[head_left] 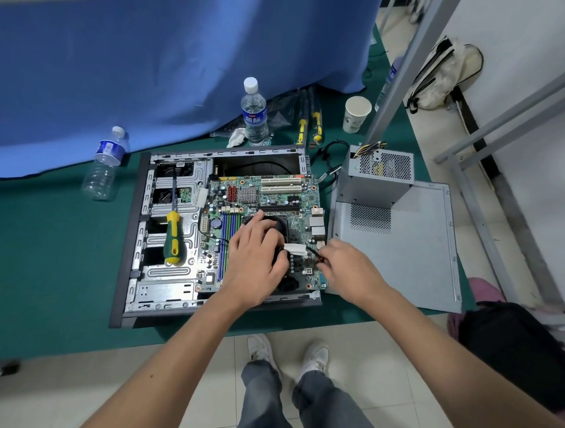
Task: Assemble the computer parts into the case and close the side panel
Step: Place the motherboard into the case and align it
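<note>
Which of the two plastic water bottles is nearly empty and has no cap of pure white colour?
The left bottle, beside the case's far-left corner: it looks almost empty, with a greyish cap. The other bottle, behind the case, is upright and white-capped.

Bright, even light fills the scene, soft and diffuse, with no hard-edged shadows. Faint, short shadows lie under the left hand and right hand on the motherboard, and a dim one lies beside the case on the green worktop. The white wall at the upper right is nearly washed out. Pale sheen shows on the side panel and on the floor tiles. The wide-angle lens bends straight lines: the case edges bow and the forearms swell toward the bottom. The centre is sharp; the corners smear, most at the lower left and right edges.
</note>
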The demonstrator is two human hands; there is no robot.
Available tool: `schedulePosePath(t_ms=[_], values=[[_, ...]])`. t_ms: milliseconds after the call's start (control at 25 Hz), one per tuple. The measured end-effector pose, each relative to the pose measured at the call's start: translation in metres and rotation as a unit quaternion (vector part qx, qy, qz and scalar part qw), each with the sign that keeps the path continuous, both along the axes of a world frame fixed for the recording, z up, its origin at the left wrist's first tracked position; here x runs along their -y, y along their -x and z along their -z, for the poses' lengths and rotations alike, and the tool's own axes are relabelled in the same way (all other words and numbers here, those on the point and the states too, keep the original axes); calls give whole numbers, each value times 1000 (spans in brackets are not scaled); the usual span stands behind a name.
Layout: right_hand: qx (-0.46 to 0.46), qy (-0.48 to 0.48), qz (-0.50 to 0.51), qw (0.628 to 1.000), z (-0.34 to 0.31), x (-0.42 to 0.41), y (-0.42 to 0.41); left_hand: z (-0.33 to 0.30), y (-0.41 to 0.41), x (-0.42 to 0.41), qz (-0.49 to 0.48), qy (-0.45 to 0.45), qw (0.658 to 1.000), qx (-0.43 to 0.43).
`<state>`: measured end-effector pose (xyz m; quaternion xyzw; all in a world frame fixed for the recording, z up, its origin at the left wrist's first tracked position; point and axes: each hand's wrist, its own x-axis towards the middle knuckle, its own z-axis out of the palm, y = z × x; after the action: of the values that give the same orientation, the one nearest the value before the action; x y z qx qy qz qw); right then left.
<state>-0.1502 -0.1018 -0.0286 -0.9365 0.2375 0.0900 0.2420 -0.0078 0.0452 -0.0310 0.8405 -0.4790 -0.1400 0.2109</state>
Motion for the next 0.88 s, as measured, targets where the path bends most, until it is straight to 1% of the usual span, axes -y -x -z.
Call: schedulePosePath(t_ms=[80, 280, 520, 880], values=[[13, -10, 26, 1000, -1, 5, 1, 0, 0, 0, 0, 1, 1000, 1], [-8, -15, 0, 1000, 0, 3, 2, 0, 0, -1, 4, -1, 1000, -2], [9, -30, 33, 999, 3, 0, 3, -2, 0, -1, 3, 2, 1000, -2], [28, -45, 42, 998, 5, -3, 4, -2, 1, 0, -1, 5, 1000, 5]])
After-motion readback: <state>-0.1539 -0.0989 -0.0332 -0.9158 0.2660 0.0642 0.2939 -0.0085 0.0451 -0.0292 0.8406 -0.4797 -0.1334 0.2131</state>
